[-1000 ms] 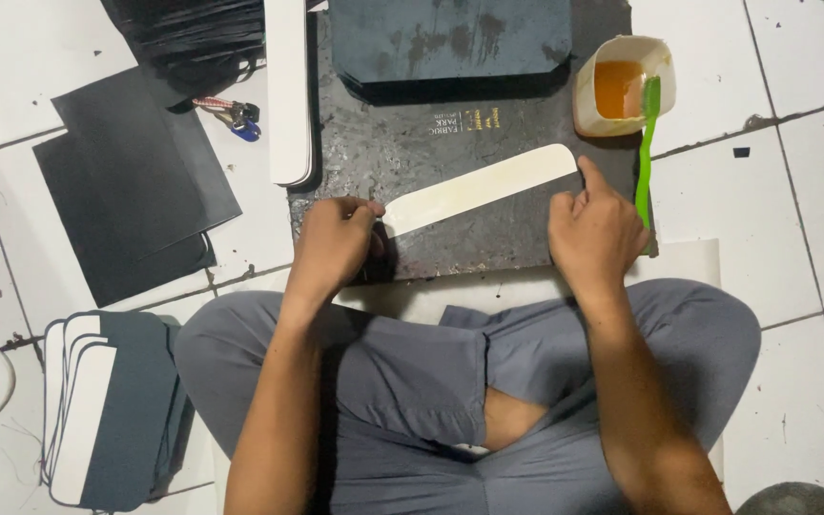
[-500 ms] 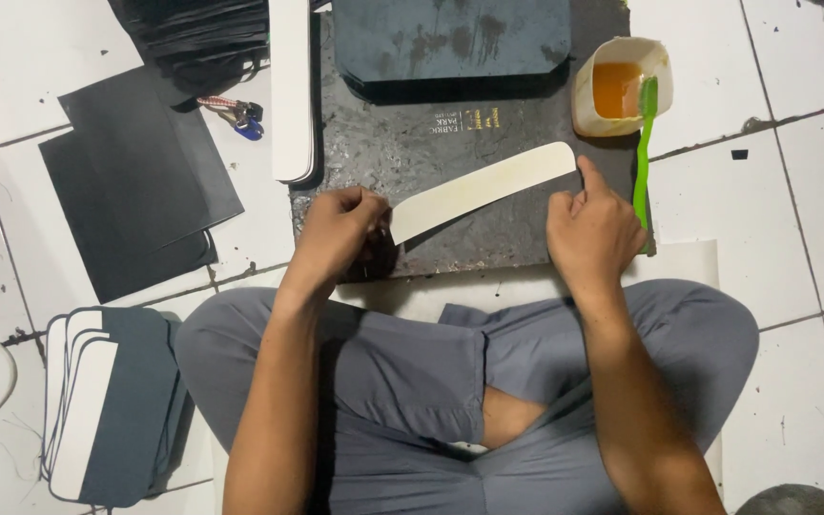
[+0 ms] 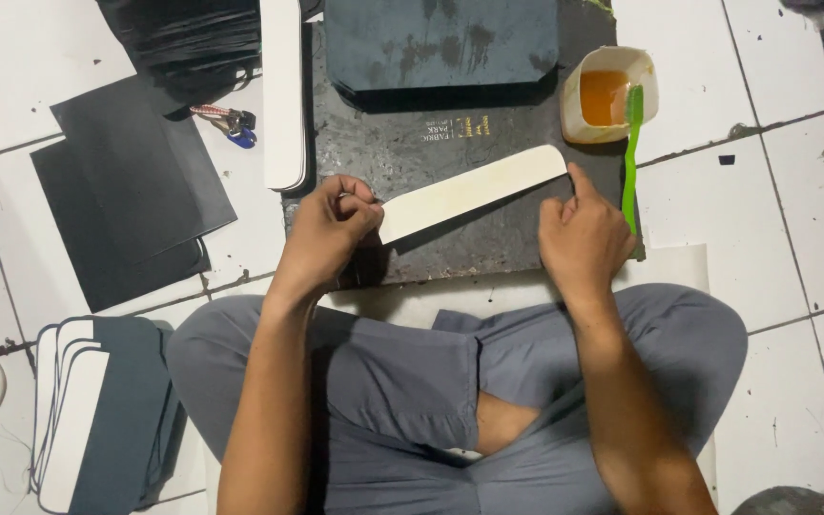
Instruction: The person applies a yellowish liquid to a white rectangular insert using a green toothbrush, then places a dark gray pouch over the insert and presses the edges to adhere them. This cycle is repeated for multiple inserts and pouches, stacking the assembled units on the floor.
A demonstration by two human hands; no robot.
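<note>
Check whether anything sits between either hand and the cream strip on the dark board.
Nothing visible does. The left hand grips one end of the cream strip and the right hand touches its other end with a fingertip. The green brush and the cup lie off to the right, apart from the strip.

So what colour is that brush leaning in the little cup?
Bright green; the brush rests in a cream cup of orange liquid, clearest in the head view.

Strip (image 3: 474, 191) lying on board (image 3: 450, 243), hands at both ends. Cup (image 3: 608, 93) sitting far right on board, brush (image 3: 632, 153) leaning in it. Sheets (image 3: 131, 191) lying left.
</note>
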